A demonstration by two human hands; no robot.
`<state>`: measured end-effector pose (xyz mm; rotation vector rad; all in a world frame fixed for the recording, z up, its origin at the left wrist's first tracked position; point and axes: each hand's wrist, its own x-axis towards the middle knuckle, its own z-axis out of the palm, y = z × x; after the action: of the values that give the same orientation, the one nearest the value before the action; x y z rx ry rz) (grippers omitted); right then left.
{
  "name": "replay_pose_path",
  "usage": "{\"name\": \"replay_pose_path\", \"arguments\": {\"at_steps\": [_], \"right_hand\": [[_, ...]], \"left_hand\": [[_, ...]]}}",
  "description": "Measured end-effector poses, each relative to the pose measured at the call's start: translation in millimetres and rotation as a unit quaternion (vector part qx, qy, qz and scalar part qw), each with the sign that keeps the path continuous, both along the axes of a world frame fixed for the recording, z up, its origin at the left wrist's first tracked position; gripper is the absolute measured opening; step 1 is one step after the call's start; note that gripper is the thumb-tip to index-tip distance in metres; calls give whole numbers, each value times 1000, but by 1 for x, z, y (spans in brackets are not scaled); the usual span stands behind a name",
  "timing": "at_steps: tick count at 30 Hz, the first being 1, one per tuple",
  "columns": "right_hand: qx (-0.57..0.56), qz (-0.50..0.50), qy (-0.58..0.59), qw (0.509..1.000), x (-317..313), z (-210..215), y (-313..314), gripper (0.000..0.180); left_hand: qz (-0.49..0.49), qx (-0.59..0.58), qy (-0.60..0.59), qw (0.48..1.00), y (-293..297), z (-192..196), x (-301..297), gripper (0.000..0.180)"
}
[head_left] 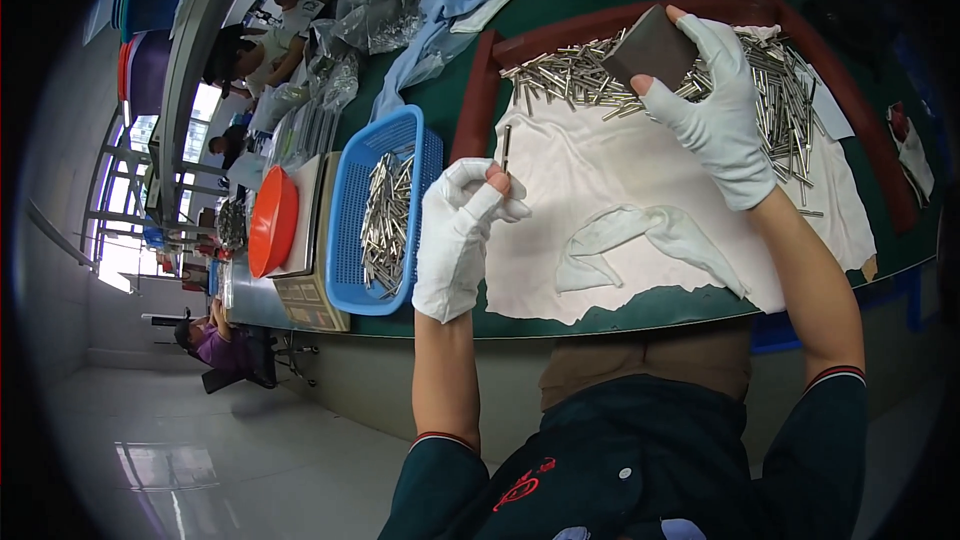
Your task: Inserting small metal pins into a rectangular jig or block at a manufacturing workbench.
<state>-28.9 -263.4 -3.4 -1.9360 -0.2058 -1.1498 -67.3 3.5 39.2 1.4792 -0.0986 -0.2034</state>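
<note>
A thin metal pin (507, 144) stands nearly upright between the thumb and fingers of my left hand (452, 240), which wears a white glove with bare fingertips. My right hand (722, 130), gloved the same way, grips a flat dark grey rectangular block (652, 46) by its edges, thumb on the near side. Below and around the block spreads a heap of loose metal pins (570, 75), continuing to the right past my right hand. They lie on a pale pink cloth (560, 180). Nearer to me, a crumpled white strip of cloth (650, 225) rests on it.
Left of my left hand, a blue plastic basket (345, 230) holds more pins. Beyond it are an orange-red bowl (272, 222) and a cardboard box (312, 298). A dark red raised border (475, 110) frames the work area. Other people sit farther left.
</note>
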Motion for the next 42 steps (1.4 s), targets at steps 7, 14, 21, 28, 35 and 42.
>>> {"name": "replay_pose_path", "arguments": {"at_steps": [7,14,21,28,35,42], "right_hand": [[1,26,17,1000,-3,3,2,66],[-11,22,25,999,-1,-1,3,66],[-10,37,43,998,1,-3,6,65],[-9,46,55,997,2,-8,7,64],[-30,52,48,997,6,-10,12,63],[-1,61,72,996,-7,-1,10,63]], "left_hand": [[-57,-378,224,896,6,-28,-11,13],[-7,-364,234,902,11,-38,-9,13],[-11,-387,252,887,20,-48,-6,12],[-30,-410,267,871,23,-56,-3,11],[25,-394,250,884,22,-42,-14,19],[-20,-223,75,972,31,-5,-34,22]]}}
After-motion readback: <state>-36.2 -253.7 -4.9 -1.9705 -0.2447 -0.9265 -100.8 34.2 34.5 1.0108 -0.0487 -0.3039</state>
